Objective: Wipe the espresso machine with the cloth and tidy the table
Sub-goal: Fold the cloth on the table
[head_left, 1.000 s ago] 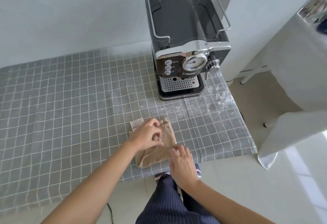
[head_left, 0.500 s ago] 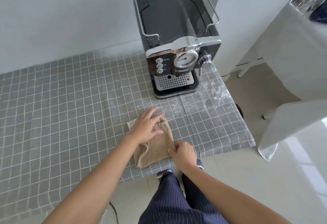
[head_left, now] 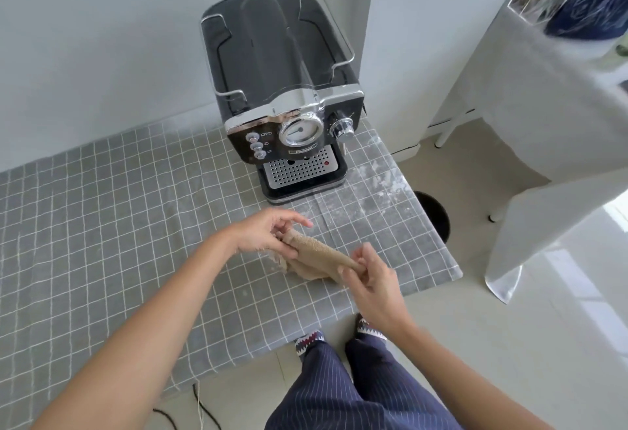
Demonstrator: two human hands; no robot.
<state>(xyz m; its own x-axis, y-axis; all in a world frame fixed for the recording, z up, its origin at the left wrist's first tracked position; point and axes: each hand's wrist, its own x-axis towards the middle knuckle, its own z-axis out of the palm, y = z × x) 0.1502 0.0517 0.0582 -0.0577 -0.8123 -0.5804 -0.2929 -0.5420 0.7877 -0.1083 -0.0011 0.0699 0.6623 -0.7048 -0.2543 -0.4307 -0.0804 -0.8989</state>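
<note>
Cloth (head_left: 317, 254) stretched between both hands, left hand (head_left: 263, 232) and right hand (head_left: 368, 276) gripping opposite ends.

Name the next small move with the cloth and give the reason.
Probably carry the cloth forward to the espresso machine and start on its front. Both the left hand and right hand already hold the cloth off the table, bunched, and the machine stands just beyond them, untouched.

An espresso machine (head_left: 283, 96) stands at the desk's (head_left: 102, 225) far right corner, against the wall. In front of it, a cloth (head_left: 316, 256) stretches between the left hand (head_left: 263, 234) and right hand (head_left: 372, 280), above the desk.
</note>
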